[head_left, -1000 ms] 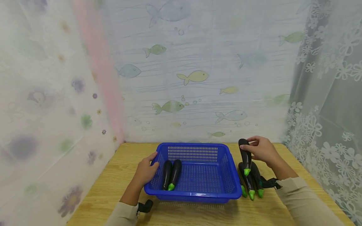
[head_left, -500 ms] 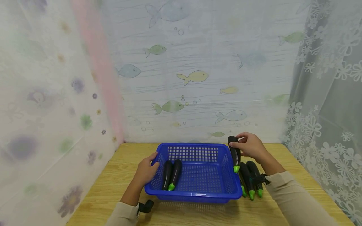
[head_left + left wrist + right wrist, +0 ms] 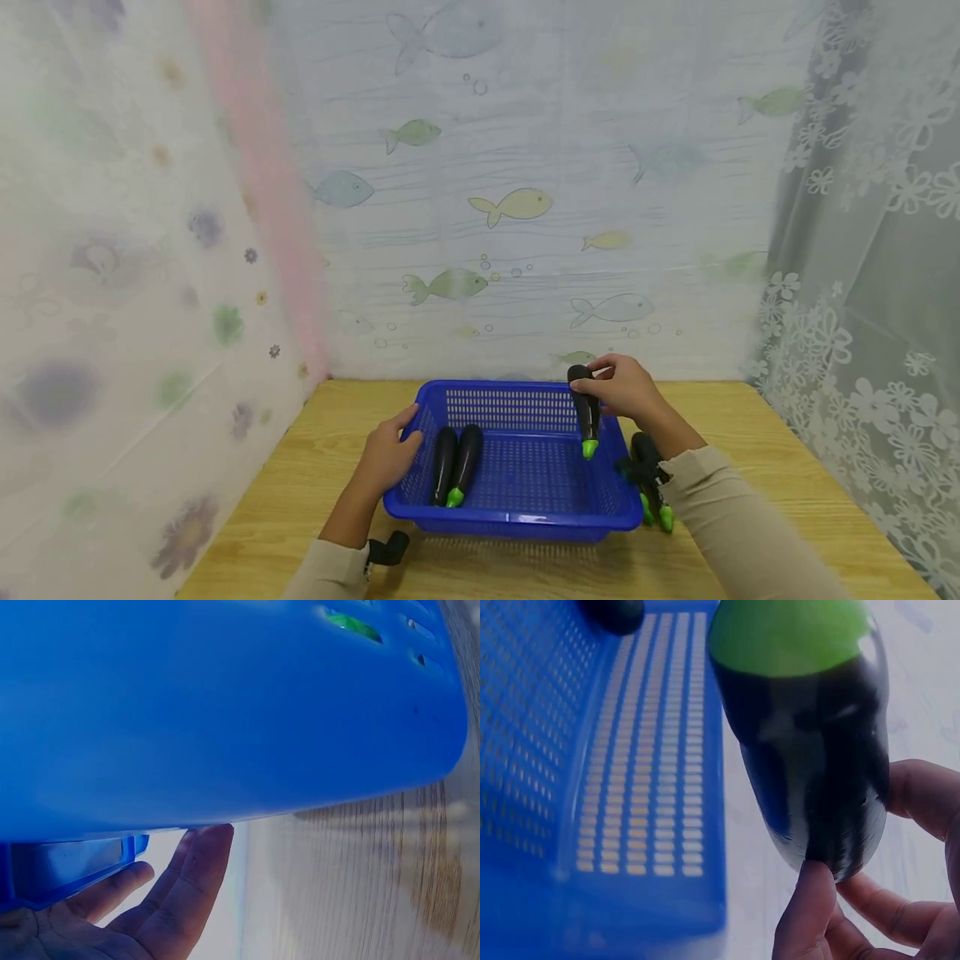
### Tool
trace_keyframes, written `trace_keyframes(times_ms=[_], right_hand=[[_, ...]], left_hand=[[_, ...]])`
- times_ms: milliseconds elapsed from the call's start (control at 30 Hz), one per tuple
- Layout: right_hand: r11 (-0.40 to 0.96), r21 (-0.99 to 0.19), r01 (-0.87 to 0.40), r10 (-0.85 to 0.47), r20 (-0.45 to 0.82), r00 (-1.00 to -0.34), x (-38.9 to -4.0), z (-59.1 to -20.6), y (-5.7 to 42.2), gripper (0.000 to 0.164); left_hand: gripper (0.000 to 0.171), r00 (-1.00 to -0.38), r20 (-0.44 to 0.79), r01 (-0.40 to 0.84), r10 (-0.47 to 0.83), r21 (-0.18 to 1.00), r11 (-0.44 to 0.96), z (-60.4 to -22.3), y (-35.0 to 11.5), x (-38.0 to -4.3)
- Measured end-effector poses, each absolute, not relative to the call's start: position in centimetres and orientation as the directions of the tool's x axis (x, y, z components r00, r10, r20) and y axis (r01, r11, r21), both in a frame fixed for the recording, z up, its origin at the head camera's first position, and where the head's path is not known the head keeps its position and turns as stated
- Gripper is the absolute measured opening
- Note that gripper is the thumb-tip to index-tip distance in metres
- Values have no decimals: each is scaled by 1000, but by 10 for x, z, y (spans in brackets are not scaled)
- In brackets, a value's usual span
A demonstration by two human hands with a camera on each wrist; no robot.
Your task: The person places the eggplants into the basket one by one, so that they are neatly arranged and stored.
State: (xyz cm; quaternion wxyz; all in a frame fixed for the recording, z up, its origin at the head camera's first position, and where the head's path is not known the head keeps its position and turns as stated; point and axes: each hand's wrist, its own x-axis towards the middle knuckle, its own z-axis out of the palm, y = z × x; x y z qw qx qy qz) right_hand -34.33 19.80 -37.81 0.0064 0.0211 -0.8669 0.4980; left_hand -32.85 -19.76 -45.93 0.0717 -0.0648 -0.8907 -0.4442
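My right hand point(image 3: 630, 390) pinches an eggplant point(image 3: 584, 412) by its dark blunt end, green stem end hanging down, over the right part of a blue plastic basket point(image 3: 517, 518). In the right wrist view, thumb and fingers close round the tip of that eggplant point(image 3: 810, 765). My left hand point(image 3: 388, 450) grips the basket's left rim. Seen from the left wrist, its fingers point(image 3: 196, 881) lie at the outer wall of the basket point(image 3: 225, 712). Inside the basket, two eggplants point(image 3: 468, 458) lie side by side at the left.
More eggplants point(image 3: 645, 450) lie on the wooden table point(image 3: 735, 433) to the right of the basket, partly hidden by my right wrist and its black strap. A fish-patterned curtain point(image 3: 517, 333) hangs behind the table, with flowered curtains point(image 3: 832, 350) at the sides.
My right hand has carried the eggplant leftward from above the pile, across the basket's right rim, to over its inside. The left hand has stayed in place on the rim.
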Motion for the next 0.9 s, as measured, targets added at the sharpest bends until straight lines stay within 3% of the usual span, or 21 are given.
trace_keyframes(times_ms=[400, 900], right_hand=[[539, -840, -67, -44, 52, -998, -354, -393, 159, 60], [508, -861, 11, -9, -18, -1000, -365, -417, 128, 62]], left_hand=[[59, -984, 172, 165, 45, 793, 586, -458, -197, -327], [58, -982, 186, 177, 45, 792, 584, -458, -195, -326]])
